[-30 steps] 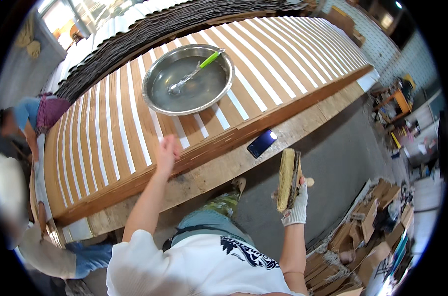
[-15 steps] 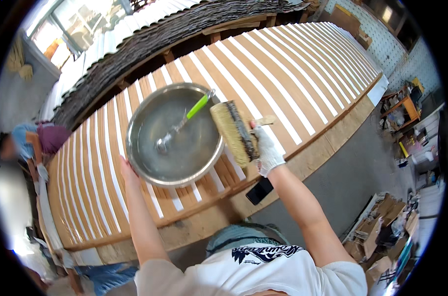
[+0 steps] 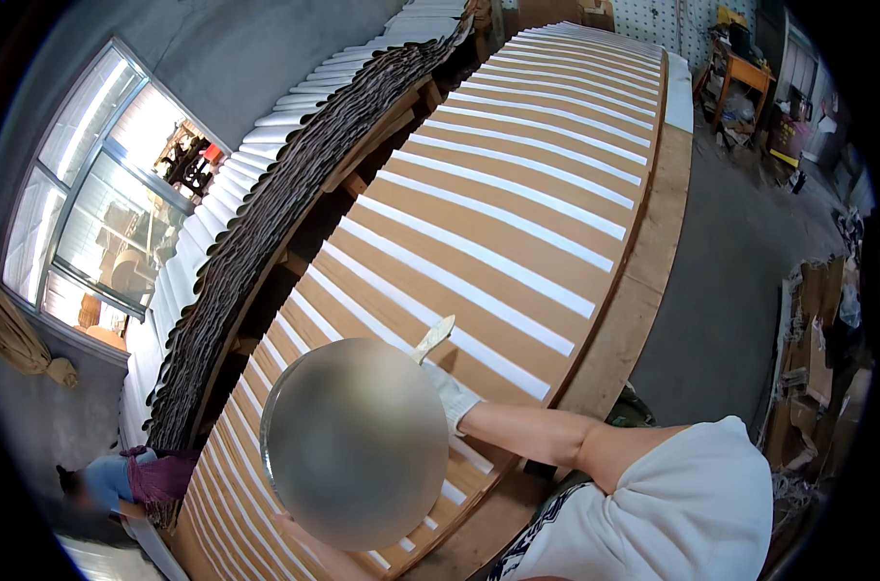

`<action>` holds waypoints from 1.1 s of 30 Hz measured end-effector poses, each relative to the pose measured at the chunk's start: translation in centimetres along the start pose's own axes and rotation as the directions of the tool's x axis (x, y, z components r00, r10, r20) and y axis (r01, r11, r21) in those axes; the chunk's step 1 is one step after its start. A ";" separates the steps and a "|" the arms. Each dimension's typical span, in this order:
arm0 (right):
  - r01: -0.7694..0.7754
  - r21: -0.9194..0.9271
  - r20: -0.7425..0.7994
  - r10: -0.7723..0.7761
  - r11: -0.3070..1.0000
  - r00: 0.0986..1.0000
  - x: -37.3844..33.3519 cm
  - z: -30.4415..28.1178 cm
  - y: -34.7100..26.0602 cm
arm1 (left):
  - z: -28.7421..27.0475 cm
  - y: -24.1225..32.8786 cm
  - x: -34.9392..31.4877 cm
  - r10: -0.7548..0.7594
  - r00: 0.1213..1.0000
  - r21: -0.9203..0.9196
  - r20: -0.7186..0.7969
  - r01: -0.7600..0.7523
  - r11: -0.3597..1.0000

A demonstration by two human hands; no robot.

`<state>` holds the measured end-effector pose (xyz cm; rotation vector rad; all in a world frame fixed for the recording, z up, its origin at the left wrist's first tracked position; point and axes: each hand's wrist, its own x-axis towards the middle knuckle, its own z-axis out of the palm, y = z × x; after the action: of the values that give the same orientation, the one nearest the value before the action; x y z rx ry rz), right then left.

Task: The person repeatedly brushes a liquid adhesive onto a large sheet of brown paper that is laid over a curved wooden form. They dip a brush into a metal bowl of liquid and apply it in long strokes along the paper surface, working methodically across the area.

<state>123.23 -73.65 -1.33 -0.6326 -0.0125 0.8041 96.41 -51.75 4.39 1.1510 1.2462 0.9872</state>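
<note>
A round metal basin (image 3: 358, 445) fills the lower middle of the view, held above the striped sheets. Its broad grey face is smeared, so I cannot tell what is inside. My left hand (image 3: 293, 531) is at its lower left edge, with the fingers mostly hidden behind it. My right hand (image 3: 450, 395), in a white glove, is just right of the basin and partly covered by it. From that hand sticks up the pale handle of a wide brush (image 3: 435, 339); its bristles are hidden. Beneath lie brown sheets with white stripes (image 3: 498, 223), fanned in overlapping rows.
A long wooden table (image 3: 643, 310) carries the sheets. Along its far left side runs a stack of dark-edged sheets (image 3: 266, 223), below a window (image 3: 111, 203). Another person (image 3: 135, 481) is at the lower left. Cardboard scraps (image 3: 818, 358) are piled at the right.
My view has swung round, so the table now runs more upright. The basin now shows a smeared grey face; the green-handled ladle and the brush's bristles are out of sight.
</note>
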 end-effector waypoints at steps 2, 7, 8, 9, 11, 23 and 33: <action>-0.111 -0.090 -0.110 0.101 0.990 0.989 -0.5 1.3 -2.6 | 0.2 1.0 -2.1 -0.013 0.985 0.058 -0.173 0.023 0.998; -0.127 -0.583 -0.183 0.023 0.802 0.983 0.6 -1.6 -12.4 | 6.4 1.6 -7.0 0.029 0.963 -0.106 -0.268 -0.060 0.993; -0.205 -0.485 -0.231 0.101 0.850 0.968 1.0 -2.6 -14.5 | 8.0 1.4 -8.2 0.028 0.961 -0.154 -0.274 -0.072 0.985; 0.030 -0.631 -0.109 -0.127 0.775 0.986 1.3 -4.3 -16.7 | 10.3 1.4 -9.5 0.023 0.965 -0.201 -0.261 -0.077 0.977; 0.459 -0.775 0.226 -0.488 0.434 0.843 1.9 -7.6 -21.4 | 15.7 1.2 -11.8 0.014 0.976 -0.268 -0.217 -0.073 0.961; 0.291 -0.334 -0.266 -0.385 0.897 0.884 5.9 -23.9 -59.1 | 55.5 -3.3 -28.9 -0.060 0.974 -0.300 0.219 0.125 0.946; 0.414 -0.288 -0.531 -0.503 0.864 0.682 10.8 -40.9 -71.4 | 72.9 -9.7 -37.0 -0.095 0.937 -0.275 0.337 0.194 0.942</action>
<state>188.46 -124.95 0.85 -0.9556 0.3366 0.0812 164.92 -97.02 -0.84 0.9169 0.8699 0.8084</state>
